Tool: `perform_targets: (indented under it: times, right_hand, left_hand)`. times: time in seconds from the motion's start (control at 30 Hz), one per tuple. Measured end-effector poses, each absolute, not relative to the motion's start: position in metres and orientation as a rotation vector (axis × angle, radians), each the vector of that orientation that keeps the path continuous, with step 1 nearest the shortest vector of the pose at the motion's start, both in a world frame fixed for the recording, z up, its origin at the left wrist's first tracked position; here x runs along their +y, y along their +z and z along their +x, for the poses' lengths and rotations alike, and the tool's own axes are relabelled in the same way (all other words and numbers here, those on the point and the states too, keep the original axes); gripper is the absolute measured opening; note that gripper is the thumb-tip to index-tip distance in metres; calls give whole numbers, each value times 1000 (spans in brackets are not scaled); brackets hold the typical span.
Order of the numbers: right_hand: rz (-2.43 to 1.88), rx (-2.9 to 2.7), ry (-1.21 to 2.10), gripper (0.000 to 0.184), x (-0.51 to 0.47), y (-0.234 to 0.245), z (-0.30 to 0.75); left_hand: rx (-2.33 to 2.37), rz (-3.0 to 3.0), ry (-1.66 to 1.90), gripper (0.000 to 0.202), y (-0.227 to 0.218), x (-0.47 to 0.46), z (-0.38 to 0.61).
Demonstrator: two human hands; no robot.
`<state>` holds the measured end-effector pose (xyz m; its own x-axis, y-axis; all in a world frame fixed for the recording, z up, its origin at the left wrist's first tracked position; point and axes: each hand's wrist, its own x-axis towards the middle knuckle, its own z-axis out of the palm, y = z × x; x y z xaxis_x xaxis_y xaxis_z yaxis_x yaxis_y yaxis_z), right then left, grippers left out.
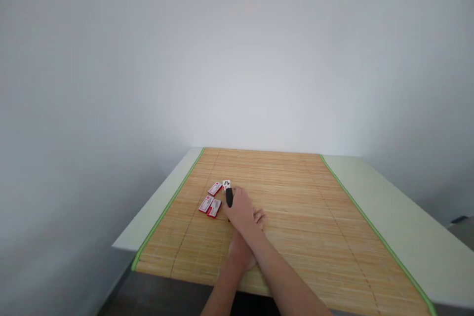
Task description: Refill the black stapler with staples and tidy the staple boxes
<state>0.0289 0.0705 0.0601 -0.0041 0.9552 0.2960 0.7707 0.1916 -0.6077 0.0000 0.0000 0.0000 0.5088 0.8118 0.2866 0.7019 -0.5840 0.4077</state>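
My forearms cross at the near middle of the mat, the right lying over the left. My right hand [241, 211] is closed around a black object with a rounded end [229, 197]; the rest of it is hidden by the fingers. Below it my left hand [260, 217] is partly covered, its visible fingers apart and slightly bent. Just left of my right hand lie three flat red-and-white packs [215, 188], two of them side by side [206, 204]. Beyond the black object is a white card-like piece with a dark figure [226, 184].
A bamboo mat [296, 237] with green edging covers the middle of a white table [370, 182]. Plain pale walls [259, 59] stand behind and to the left. At the far right edge a small dark object [459, 219] shows beyond the table.
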Motion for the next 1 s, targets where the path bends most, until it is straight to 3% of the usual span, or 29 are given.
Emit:
perform_targets:
  times: [0.1,0.2,0.43,0.67,1.0]
  right_hand:
    - [-1590,-1874,383,35,79,62,66]
    - [-1544,-1934,389,36,82,69,112]
    - [-1449,-2062,443,45,61,75,200]
    - [-1356,-2105,550,49,46,78,218]
    - [-1429,-2249,477,28,53,99,199]
  left_hand:
    - [1121,2418,691,56,21,-7,-1]
    - [1021,2305,829,40,43,-13,-2]
    - [1372,2180,1018,29,58,-16,-3]
    - [1501,2493,816,53,47,-24,6]
    - [1637,2448,820,50,35,-22,15]
